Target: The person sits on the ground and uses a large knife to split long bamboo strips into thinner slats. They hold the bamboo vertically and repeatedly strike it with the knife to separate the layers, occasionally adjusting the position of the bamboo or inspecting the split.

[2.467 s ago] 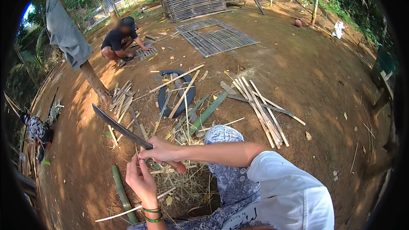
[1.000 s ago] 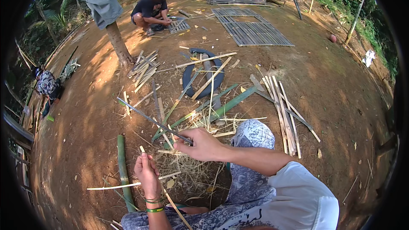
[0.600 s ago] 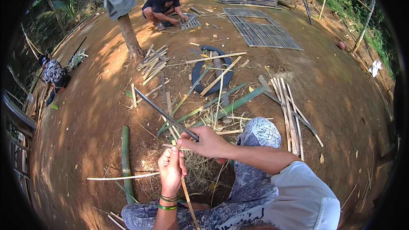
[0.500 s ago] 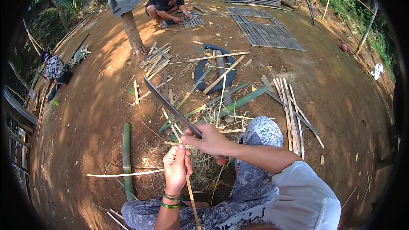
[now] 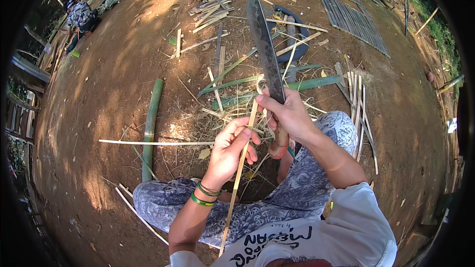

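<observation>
My right hand [image 5: 287,113] is closed round the wooden handle of a machete [image 5: 267,49], whose long dark blade points up and away. Its thumb and finger also hold the upper end of a narrow bamboo strip [image 5: 241,168] near the base of the blade. Thin curled shavings hang by that spot. My left hand [image 5: 231,146], green bands at its wrist, curls loosely about the strip lower down. From there the strip slants down across my lap to my shirt. A thin pale sliver [image 5: 153,143] stretches leftward from behind my left hand, over a green bamboo pole [image 5: 152,118].
Shavings [image 5: 198,123] and green bamboo pieces [image 5: 316,83] litter the ground ahead. Split strips lie in a pile [image 5: 213,10] and a bundle [image 5: 363,113]. Farther off are a black ring [image 5: 297,52], a slatted bamboo panel [image 5: 351,17] and a person [image 5: 79,17] crouching left.
The view has tipped downward. The machete has swung from pointing up-left to nearly upright, and my right hand has drawn up and right along the strip, away from my left hand.
</observation>
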Tool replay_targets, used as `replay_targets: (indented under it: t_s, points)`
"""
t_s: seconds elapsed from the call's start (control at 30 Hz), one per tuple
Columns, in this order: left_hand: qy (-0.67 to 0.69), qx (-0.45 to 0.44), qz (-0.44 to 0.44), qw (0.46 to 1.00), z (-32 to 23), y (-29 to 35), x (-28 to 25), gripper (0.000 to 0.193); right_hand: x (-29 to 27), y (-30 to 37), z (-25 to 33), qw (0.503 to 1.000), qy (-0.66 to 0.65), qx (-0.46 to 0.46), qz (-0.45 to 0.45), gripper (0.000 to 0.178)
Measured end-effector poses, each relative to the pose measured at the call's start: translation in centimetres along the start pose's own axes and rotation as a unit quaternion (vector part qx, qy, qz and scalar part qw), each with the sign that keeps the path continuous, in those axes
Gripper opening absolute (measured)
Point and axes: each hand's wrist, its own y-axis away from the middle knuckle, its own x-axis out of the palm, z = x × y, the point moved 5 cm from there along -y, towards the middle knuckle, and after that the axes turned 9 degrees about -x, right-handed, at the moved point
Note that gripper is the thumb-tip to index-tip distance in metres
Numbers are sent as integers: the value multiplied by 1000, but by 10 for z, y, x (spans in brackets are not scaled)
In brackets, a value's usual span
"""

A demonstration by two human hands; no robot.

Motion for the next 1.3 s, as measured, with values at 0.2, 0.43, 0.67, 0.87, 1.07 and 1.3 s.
replay_targets:
  t_s: [0.2,0.43,0.67,0.87,1.07,1.3]
  points:
    - [14,6,-2,1000,6,-3,-2,34,-6,1,7,995,98,6,-15,32]
    - [101,18,-16,995,-1,-7,-6,34,-14,7,10,972,193,-135,5,48]
    - [199,15,9,980,-4,-7,-12,36,-4,16,19,904,355,-227,70,44]
    - [243,10,47,969,-10,-7,-6,40,0,23,14,848,426,-305,79,55]
    - [255,4,54,965,-10,-4,-6,48,9,27,13,818,433,-369,81,60]
    - [227,-6,63,972,-8,1,-5,48,10,25,12,804,468,-356,89,65]
